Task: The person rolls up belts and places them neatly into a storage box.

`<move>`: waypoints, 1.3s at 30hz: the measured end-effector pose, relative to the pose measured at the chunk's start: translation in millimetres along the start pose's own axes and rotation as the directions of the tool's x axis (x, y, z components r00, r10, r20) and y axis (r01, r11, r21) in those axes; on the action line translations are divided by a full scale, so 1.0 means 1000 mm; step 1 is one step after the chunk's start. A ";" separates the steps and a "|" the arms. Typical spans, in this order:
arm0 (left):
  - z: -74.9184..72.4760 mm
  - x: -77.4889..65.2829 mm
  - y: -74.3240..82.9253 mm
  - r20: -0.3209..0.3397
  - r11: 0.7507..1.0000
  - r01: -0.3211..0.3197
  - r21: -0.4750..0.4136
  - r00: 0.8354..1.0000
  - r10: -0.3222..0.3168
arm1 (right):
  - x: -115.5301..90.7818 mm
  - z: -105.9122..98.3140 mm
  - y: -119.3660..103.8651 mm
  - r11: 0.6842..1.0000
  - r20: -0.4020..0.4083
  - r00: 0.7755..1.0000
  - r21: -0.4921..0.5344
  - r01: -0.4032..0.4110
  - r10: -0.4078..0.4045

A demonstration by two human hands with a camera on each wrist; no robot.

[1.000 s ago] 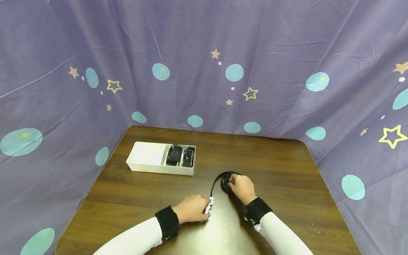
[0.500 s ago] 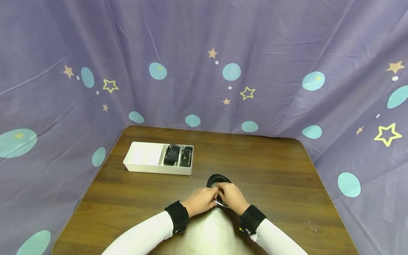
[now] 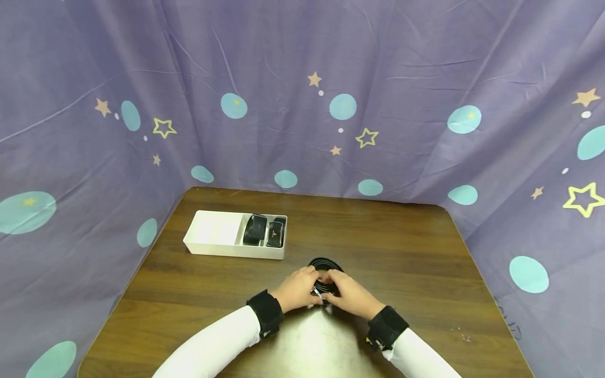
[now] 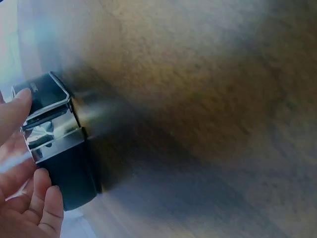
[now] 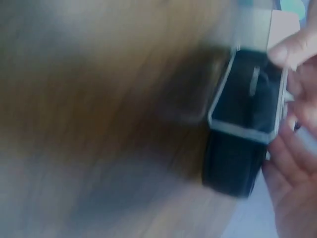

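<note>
A black leather belt [image 3: 325, 262] is wound into a round coil on the table, between both hands. My left hand [image 3: 296, 289] grips the coil from the left. In the left wrist view its thumb lies on the dark plate of the silver-edged buckle [image 4: 43, 99], and its fingers are at the coil's side. From the right, my right hand [image 3: 353, 295] holds the same coil. The right wrist view, somewhat blurred, has its thumb at the upper corner of the buckle [image 5: 247, 94], with the strap below. Fingers partly cover the front of the coil.
A white divided box [image 3: 215, 231] stands at the back left of the wooden table [image 3: 387, 247]. Its right compartments hold a rolled black belt [image 3: 255, 229] and another black item [image 3: 276, 233]. A purple curtain [image 3: 283, 63] surrounds the table's back and sides.
My left hand has brought the belt's buckle end right and up to the coil, and the loose length is now wrapped in. My right hand has shifted slightly left and nearer; both hands now meet at the coil.
</note>
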State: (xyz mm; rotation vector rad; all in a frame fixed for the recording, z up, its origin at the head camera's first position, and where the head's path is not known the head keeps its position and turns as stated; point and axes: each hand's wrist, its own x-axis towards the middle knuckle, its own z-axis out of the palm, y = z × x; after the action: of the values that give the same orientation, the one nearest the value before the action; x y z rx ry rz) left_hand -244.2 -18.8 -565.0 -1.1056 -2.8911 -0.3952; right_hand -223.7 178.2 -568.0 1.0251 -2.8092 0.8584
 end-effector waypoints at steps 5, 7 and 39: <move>-0.002 0.004 -0.005 0.042 0.999 -0.020 -0.047 0.999 0.022 | -0.009 -0.002 0.008 0.987 0.017 0.991 -0.082 0.136 -0.135; -0.002 0.006 -0.007 0.063 0.998 -0.038 -0.050 0.997 0.041 | -0.012 0.000 0.009 0.977 -0.005 0.986 -0.133 0.164 -0.166; -0.002 0.044 0.005 0.113 0.965 -0.150 0.217 0.985 0.127 | -0.014 0.033 -0.057 0.802 -0.190 0.978 -0.596 -0.047 -0.084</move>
State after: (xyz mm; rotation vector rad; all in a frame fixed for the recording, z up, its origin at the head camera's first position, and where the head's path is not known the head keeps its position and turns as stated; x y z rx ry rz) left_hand -273.5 13.1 -557.5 -1.3095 -2.8252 -0.0070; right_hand -172.9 133.9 -570.7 0.7939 -2.5895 0.0281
